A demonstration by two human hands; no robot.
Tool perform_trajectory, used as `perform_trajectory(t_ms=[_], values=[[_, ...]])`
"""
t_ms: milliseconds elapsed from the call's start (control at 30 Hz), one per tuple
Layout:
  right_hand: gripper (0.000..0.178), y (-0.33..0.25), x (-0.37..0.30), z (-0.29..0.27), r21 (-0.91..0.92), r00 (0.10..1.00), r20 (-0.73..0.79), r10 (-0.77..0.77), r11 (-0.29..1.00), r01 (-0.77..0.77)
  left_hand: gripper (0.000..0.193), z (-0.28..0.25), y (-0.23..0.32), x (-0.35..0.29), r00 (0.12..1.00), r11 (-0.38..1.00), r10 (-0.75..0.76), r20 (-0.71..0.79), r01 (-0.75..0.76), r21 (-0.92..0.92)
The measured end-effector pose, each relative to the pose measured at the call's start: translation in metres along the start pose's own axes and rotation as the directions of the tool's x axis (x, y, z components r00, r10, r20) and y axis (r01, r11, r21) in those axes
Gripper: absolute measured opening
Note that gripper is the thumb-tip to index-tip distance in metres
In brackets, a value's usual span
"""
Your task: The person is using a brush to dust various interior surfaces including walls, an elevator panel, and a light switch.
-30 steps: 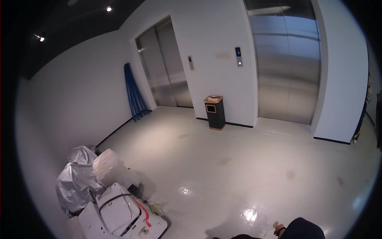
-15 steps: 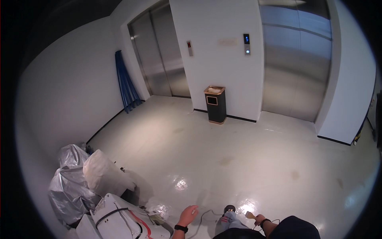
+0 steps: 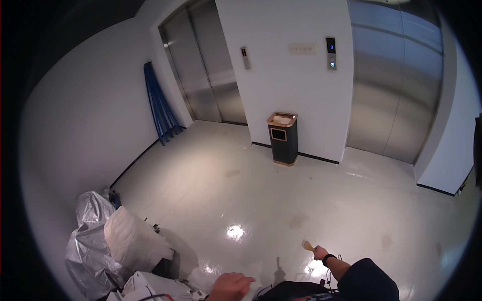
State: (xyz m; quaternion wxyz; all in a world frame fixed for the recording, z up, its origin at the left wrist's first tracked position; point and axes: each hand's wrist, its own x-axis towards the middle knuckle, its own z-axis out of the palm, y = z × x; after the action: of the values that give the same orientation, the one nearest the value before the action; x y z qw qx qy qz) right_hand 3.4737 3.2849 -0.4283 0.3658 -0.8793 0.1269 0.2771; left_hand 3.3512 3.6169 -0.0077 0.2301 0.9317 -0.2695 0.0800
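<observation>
My right hand [image 3: 320,252] is stretched forward over the floor, its fingers closed on the narrow end of a small tan tool with a flared end [image 3: 308,245]. The tool's exact kind is too small to make out. A dark band and a thin cord show at that wrist. My left hand [image 3: 232,287], low in the picture, holds nothing; its fingers are partly bent, with the tips pointing right. Close to its left lies a white, hard-looking object [image 3: 145,285], cut off by the lower edge.
At the left, a silver cover [image 3: 90,246] drapes something beside a whitish wrapped bundle [image 3: 133,233]. Blue poles [image 3: 159,108] lean on the wall. A black bin with copper-coloured trim [image 3: 284,143] stands between two steel elevator doors [image 3: 206,65]. The pale floor [image 3: 226,185] is glossy.
My right hand has moved forward with the tan tool. The left hand looks larger and lower. The view has shifted, so the bin and right elevator sit further right; my foot is out of sight.
</observation>
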Motion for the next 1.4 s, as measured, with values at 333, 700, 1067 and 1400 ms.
perform_trajectory(t_ms=[333, 700, 1067, 1400], values=[[0.027, -0.015, 0.1, 0.019, -0.068, 0.902, 0.316, 0.293, 0.956, -0.287, 0.019, -0.053, -0.122, 0.135, 0.479, 0.344, 0.815, -0.326, -0.853, -0.391], [0.019, -0.132, 0.163, -0.011, 0.142, 0.965, 0.134, 0.224, 0.96, -0.242, 0.022, -0.099, -0.253, 0.271, 0.282, -0.235, 0.75, -0.599, -0.732, -0.639], [0.023, -0.203, 0.339, -0.163, -0.302, 0.999, -0.05, -0.002, 0.953, -0.014, 0.026, -0.078, -0.373, 0.444, 0.598, 0.194, 0.656, -0.461, -0.724, -0.662], [0.024, -0.387, 0.451, -0.273, 0.215, 0.917, -0.214, -0.338, 0.899, 0.382, 0.015, -0.027, -0.444, 0.641, 0.993, 0.807, 0.108, -0.04, -0.111, -0.581]])
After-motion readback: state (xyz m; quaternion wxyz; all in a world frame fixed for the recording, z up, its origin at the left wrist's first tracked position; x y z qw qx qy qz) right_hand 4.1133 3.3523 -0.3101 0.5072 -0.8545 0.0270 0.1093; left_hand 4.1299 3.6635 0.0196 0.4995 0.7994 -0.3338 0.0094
